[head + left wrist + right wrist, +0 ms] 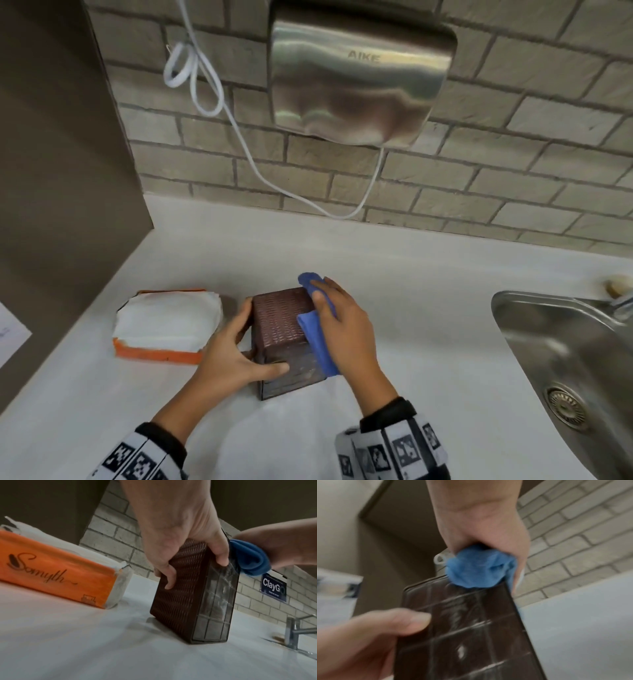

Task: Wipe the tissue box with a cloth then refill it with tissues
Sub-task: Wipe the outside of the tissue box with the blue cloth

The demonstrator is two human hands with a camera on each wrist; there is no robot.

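A dark brown woven tissue box [281,318] [180,588] [467,628] stands on end on the white counter [411,291]. My left hand [236,349] [180,534] grips its left side, thumb on the near face. My right hand [342,325] [481,527] holds a blue cloth [317,329] [248,558] [477,569] bunched against the box's right side and top edge. An orange pack of white tissues [164,325] [56,566], opened on top, lies just left of the box.
A steel sink [565,359] with a tap [295,630] sits at the right. A steel hand dryer [359,75] with a white cord [205,102] hangs on the brick wall. A brown panel [51,171] borders the counter on the left.
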